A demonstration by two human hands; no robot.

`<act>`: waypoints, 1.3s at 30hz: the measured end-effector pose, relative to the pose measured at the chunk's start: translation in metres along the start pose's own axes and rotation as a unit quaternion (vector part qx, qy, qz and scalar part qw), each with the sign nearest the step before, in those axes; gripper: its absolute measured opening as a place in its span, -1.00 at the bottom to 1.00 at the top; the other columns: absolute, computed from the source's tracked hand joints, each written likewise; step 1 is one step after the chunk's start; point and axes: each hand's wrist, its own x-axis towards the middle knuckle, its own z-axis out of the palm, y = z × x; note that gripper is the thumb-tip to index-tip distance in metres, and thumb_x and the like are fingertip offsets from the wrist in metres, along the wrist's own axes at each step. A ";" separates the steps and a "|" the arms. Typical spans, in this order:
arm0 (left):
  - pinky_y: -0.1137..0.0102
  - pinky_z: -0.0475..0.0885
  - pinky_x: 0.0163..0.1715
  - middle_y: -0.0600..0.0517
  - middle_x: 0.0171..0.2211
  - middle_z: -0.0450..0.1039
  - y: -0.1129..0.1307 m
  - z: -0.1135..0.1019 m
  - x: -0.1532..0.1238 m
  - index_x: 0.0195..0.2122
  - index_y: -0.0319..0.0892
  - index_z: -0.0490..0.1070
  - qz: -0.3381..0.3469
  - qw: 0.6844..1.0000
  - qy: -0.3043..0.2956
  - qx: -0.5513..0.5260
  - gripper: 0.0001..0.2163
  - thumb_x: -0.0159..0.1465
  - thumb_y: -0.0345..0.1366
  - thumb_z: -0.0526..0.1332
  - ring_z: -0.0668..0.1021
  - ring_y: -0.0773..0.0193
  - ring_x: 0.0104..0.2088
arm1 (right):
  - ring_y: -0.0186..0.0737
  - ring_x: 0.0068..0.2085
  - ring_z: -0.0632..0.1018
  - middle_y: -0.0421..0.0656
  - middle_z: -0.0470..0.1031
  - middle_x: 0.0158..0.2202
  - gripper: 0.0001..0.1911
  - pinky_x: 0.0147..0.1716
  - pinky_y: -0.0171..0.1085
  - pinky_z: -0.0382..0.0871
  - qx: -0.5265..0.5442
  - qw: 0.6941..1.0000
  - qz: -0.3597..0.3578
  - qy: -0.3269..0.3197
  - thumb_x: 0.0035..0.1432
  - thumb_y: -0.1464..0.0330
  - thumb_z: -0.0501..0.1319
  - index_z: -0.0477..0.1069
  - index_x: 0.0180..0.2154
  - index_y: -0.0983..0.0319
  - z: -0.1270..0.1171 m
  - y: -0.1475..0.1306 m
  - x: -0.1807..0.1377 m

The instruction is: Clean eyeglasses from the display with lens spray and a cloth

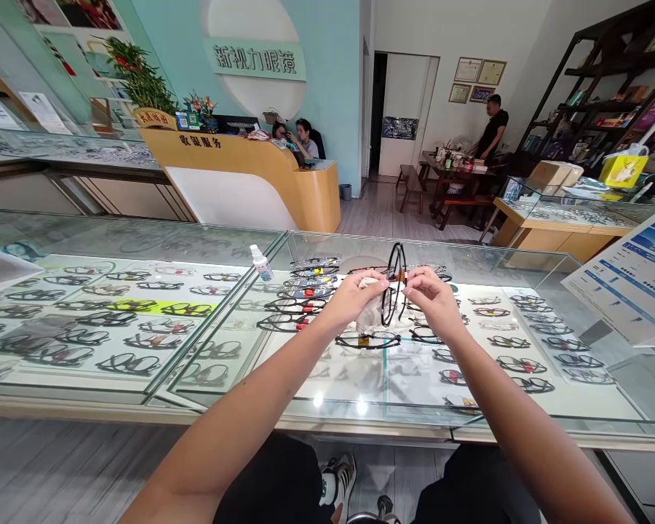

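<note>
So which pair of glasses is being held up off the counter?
The dark-framed pair between the left hand and right hand, turned upright; the other pairs nearby lie on or inside the glass display counter.

The dark eyeglasses [396, 291] in my right grip [434, 297] look like smooth, glossy plastic; the pale cloth [367, 282] in my left grip [356, 294] looks soft and matt. My bench [327, 397] is smooth, reflective glass with wood-look edging. The bottle [260, 264] seems smooth white plastic, the floor [371, 215] wood-grained.
</note>
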 end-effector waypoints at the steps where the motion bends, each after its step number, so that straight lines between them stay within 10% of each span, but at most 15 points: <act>1: 0.44 0.30 -0.31 0.08 -0.33 0.50 0.001 -0.001 0.000 -0.29 -0.17 0.54 -0.006 1.000 0.000 -0.009 -0.60 0.10 0.05 0.52 0.44 0.33 -0.37 | -0.02 0.00 0.51 -0.11 0.47 -0.11 -0.82 0.10 -0.01 0.38 0.015 1.000 0.014 -0.003 0.16 0.22 0.41 0.56 -0.44 0.11 -0.002 0.000 0.001; 17: 0.44 0.32 -0.33 0.07 -0.37 0.52 0.004 -0.003 0.001 -0.24 -0.20 0.54 -0.068 0.990 -0.042 -0.113 -0.54 0.01 -0.01 0.60 0.50 0.34 -0.40 | -0.02 0.07 0.57 -0.10 0.51 -0.06 -0.70 0.21 0.01 0.41 0.011 0.999 -0.046 -0.013 0.13 0.05 0.51 0.56 -0.31 0.09 -0.005 0.000 0.002; 30: 0.36 0.39 -0.04 0.00 -0.27 0.57 0.003 -0.009 0.000 -0.34 -0.15 0.53 -0.022 0.995 -0.098 0.007 -0.63 0.15 0.05 0.50 0.57 0.21 -0.20 | 0.08 -0.08 0.67 -0.02 0.57 -0.18 -0.13 0.10 0.04 0.55 0.182 0.980 0.069 0.027 0.00 -0.53 0.03 0.45 -0.41 0.14 -0.018 -0.002 0.012; 39: 0.13 0.22 0.35 -0.13 0.05 0.62 0.005 -0.003 -0.001 -0.34 -0.12 0.59 0.034 0.995 -0.071 0.061 -0.68 0.18 0.04 0.49 0.53 -0.05 0.22 | -0.09 0.01 0.60 -0.15 0.51 -0.05 -0.36 0.13 -0.07 0.51 0.104 0.994 0.039 0.020 -0.08 0.05 0.60 0.42 -0.03 0.03 -0.003 0.001 0.004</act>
